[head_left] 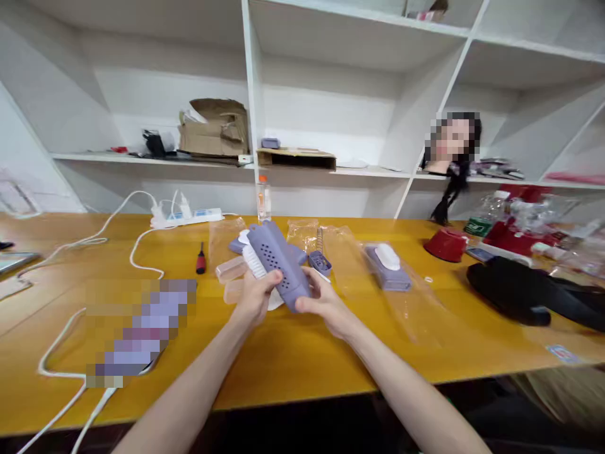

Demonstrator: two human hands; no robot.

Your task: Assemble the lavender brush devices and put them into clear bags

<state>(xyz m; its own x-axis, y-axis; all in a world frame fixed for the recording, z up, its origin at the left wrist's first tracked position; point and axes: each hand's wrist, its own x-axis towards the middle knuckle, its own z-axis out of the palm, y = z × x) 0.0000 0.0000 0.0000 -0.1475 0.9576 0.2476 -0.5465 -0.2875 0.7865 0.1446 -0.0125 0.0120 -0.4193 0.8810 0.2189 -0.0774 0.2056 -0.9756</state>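
And here we were at the yellow workbench (283,372), with the purple perforated plastic case (276,258) lifted off the surface between my two hands, tilted, its rows of holes facing me. My left hand (258,299) was closed around its lower end, and my right hand (324,302) gripped the opposite side, thumb pressed against the purple shell. Right alongside the case ran a white-bristled brush (253,261) (joined to the case or merely lying against it, I couldn't tell from this angle). Behind my hands sat a small lavender perforated box (320,262) beside a metal coil spring (319,239), with two translucent plastic pieces (231,280) just off my left hand. A clear plastic bag (343,255) lay flat near the box, and farther right, a lavender-and-white brush set (387,268) rested on more clear plastic. Over to the left stood a red-and-black screwdriver (201,258), lying below a white power strip (186,217), and an orange-capped bottle (263,198) stood at the back of the bench.
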